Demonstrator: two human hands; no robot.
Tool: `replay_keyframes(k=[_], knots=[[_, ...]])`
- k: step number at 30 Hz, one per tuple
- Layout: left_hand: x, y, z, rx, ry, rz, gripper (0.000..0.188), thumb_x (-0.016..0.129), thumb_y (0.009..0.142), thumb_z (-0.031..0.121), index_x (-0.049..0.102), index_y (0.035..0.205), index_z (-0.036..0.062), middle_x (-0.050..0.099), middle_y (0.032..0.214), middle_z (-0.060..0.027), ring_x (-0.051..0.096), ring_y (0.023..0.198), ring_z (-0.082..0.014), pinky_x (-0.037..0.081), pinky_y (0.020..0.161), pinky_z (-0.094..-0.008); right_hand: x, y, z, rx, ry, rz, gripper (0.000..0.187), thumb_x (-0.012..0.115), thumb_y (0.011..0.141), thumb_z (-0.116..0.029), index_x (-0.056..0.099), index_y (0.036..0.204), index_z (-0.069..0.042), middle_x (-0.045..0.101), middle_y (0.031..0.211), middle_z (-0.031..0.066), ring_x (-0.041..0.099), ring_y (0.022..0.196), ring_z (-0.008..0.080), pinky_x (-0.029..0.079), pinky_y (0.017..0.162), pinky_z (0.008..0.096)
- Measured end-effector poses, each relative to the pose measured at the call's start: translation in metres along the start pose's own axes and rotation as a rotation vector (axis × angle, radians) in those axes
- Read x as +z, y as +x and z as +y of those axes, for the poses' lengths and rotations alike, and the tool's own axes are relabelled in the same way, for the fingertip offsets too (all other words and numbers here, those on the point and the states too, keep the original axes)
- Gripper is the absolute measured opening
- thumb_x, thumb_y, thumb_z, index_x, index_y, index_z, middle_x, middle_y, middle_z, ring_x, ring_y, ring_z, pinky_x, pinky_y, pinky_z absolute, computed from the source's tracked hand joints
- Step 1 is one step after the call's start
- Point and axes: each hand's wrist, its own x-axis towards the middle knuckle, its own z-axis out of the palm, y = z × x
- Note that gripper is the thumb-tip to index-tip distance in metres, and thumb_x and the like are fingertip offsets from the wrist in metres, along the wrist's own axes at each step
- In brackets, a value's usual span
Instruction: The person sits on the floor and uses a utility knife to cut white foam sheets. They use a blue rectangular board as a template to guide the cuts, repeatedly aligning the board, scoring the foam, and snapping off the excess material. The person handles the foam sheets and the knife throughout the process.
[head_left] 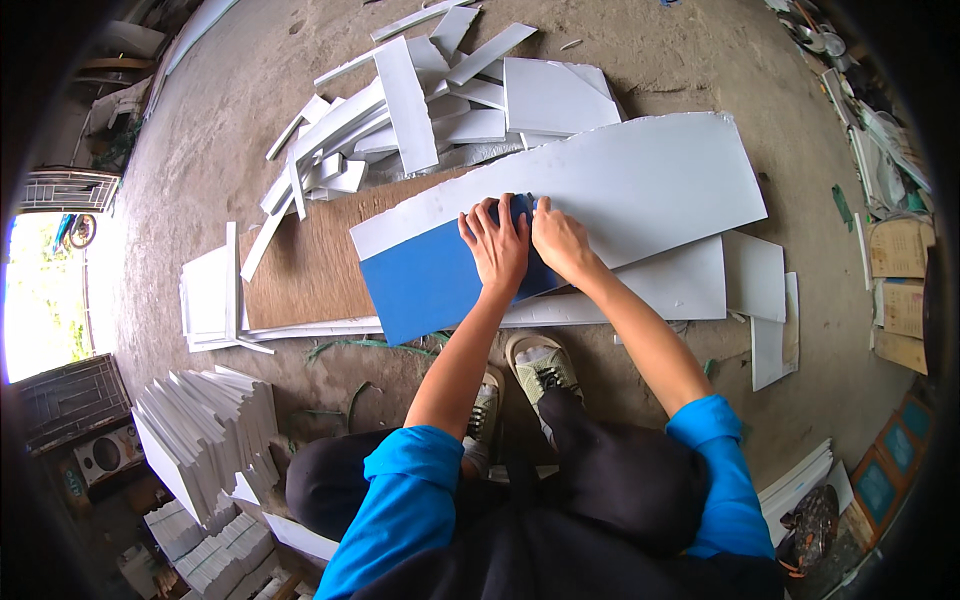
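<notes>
A blue rectangular board [425,285] lies on a long white foam-like sheet [650,175] with a rough far edge. My left hand [497,240] presses down on the blue board near its right end, its fingers spread over the surface. Beside it, my right hand [562,238] is closed at the board's right edge, over the white sheet. A small dark bit shows by its fingertips; what it grips is too hidden to name. Beneath the sheet are a brown wooden board [320,250] and more white sheets [670,285].
White offcuts [405,105] lie heaped beyond the boards. Stacks of white pieces [205,430] stand at lower left. White scraps [770,340] lie to the right on the concrete floor [700,60]. Cardboard boxes [900,280] sit along the right side. My shoes [540,365] are close to the near edge.
</notes>
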Motion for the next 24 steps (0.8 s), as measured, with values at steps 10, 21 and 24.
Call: replay_keyframes(k=[10, 21, 24], knots=[[0.001, 0.000, 0.000, 0.013, 0.018, 0.001, 0.037, 0.049, 0.084, 0.028, 0.046, 0.118, 0.0126, 0.042, 0.110, -0.0109, 0.035, 0.112, -0.0271, 0.015, 0.102, -0.0490, -0.004, 0.014, -0.009, 0.045, 0.093, -0.082, 0.026, 0.039, 0.084, -0.015, 0.046, 0.096, 0.008, 0.060, 0.077, 0.0279, 0.060, 0.076, 0.0418, 0.050, 0.067, 0.0463], [0.003, -0.002, 0.001, -0.021, 0.013, -0.001, 0.039, 0.050, 0.084, 0.026, 0.044, 0.120, 0.0137, 0.042, 0.112, -0.0090, 0.036, 0.113, -0.0272, 0.015, 0.102, -0.0493, -0.018, -0.013, -0.013, 0.219, 0.171, -0.338, 0.027, 0.040, 0.082, -0.012, 0.051, 0.096, 0.009, 0.059, 0.091, 0.0298, 0.059, 0.087, 0.0409, 0.048, 0.075, 0.0451], [0.005, -0.002, 0.002, -0.010, 0.029, 0.037, 0.038, 0.051, 0.083, 0.029, 0.045, 0.118, 0.0142, 0.043, 0.110, -0.0090, 0.037, 0.111, -0.0270, 0.016, 0.101, -0.0492, -0.010, -0.039, -0.002, 0.174, 0.141, -0.339, 0.022, 0.041, 0.080, -0.008, 0.050, 0.091, 0.009, 0.059, 0.085, 0.0306, 0.060, 0.082, 0.0430, 0.049, 0.071, 0.0481]])
